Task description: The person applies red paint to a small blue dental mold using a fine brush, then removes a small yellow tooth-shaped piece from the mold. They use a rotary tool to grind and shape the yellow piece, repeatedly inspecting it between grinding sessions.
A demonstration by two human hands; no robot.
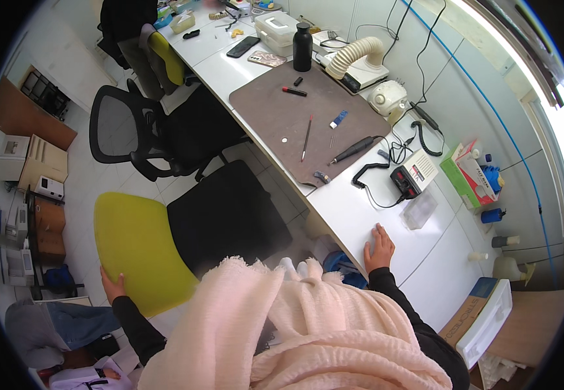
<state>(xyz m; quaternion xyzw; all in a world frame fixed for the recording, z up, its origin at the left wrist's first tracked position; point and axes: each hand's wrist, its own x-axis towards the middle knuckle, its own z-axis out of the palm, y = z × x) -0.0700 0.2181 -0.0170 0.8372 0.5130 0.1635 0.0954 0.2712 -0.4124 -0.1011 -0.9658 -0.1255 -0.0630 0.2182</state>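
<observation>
Lime-yellow fabric covers the backrest of the office chair [135, 244], which stands in the left centre of the frame, below a black mesh-backed chair [116, 123]. The backrest's long axis runs steeply down the frame, leaning a little rightward at its lower end. From it, the black seat [227, 214] points right and slightly upward, its front edge toward the white counter [418, 266].

The person's hands are well apart. At lower left, the left hand [113, 285] is clasped on the backrest's outer edge, with the thumb over the yellow face. Right of centre, the right hand [379, 247] rests palm down on the counter near its edge, holding nothing, its fingers aimed upward.

Just above and to the right of that hand lies a clear plastic box [420, 209]; beyond it sits a white control box [415, 174] with a coiled black cord. Higher up, on a grey-brown mat [266, 104], a black pen-shaped handpiece [355, 149] slants with its tip toward the lower left, and a thin red-ended brush [307, 138] lies nearly upright in the frame
</observation>
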